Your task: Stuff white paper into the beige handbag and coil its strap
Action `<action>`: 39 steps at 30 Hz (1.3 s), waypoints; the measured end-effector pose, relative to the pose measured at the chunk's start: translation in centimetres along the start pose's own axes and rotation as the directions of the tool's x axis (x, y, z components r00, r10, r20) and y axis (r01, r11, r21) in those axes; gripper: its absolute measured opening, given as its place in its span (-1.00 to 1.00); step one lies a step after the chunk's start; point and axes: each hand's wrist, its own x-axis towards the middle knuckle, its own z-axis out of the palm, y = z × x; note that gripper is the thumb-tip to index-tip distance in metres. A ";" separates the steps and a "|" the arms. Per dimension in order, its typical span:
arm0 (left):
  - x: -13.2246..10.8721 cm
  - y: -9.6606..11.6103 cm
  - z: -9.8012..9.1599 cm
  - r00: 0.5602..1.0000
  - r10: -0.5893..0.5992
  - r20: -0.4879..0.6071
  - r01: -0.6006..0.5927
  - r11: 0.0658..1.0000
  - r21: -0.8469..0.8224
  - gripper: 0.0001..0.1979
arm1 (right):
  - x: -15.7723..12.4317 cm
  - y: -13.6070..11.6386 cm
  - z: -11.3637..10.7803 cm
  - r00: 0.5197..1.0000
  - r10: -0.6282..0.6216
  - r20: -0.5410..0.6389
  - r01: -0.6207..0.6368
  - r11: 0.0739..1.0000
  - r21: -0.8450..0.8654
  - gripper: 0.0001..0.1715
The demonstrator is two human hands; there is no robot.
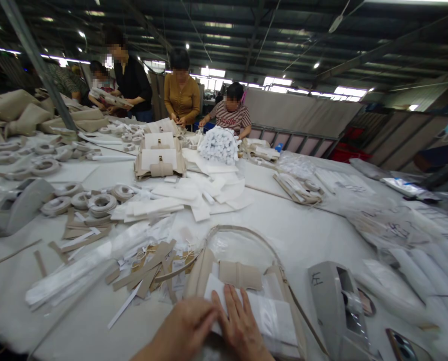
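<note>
A beige handbag [199, 273] lies before me at the table's near edge, its thin strap [242, 229] looped out beyond it. A white sheet [269, 313] covers part of the bag, below a beige flap [241, 275]. My right hand [239, 318] rests flat on this sheet with its fingers stretched out. Just left of it, my left hand [188, 323] is closed, thumb against curled fingers near the sheet's edge; what it may hold is hidden. Beige strips and tags [152, 268] are heaped left of the bag.
A grey tape dispenser [337, 306] and a phone [406, 346] are at the right, near plastic-wrapped packs [397, 225]. Tape rolls [101, 204], white sheets [194, 195] and finished-looking bags [159, 155] lie farther back. Several people [181, 95] stand across the table.
</note>
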 end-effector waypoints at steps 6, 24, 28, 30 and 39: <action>13.4 -3.9 -0.3 0.805 -0.527 0.273 0.573 0.809 -0.129 -0.53 | 0.1 0.1 -0.4 1.000 -0.003 0.006 0.003 1.000 -0.001 -0.45; 16.8 -7.2 5.3 0.828 -0.474 0.299 0.525 0.469 -0.710 -0.32 | -0.3 0.0 -0.1 1.000 0.026 0.002 -0.026 1.000 0.015 -0.47; 16.8 -7.1 4.2 0.840 -0.479 0.252 0.462 0.391 -0.796 -0.31 | -0.3 -0.1 -0.1 0.999 0.036 0.014 -0.036 0.999 0.030 -0.47; 17.0 -7.3 3.6 0.835 -0.506 0.216 0.440 0.380 -0.814 -0.34 | -0.4 -0.1 0.0 0.999 0.039 0.017 -0.040 0.999 0.028 -0.46; 16.7 -7.9 -1.7 0.777 -0.629 -0.020 0.405 0.524 -0.749 -0.47 | -0.5 -0.3 0.0 0.999 0.028 0.047 -0.028 1.000 0.003 -0.44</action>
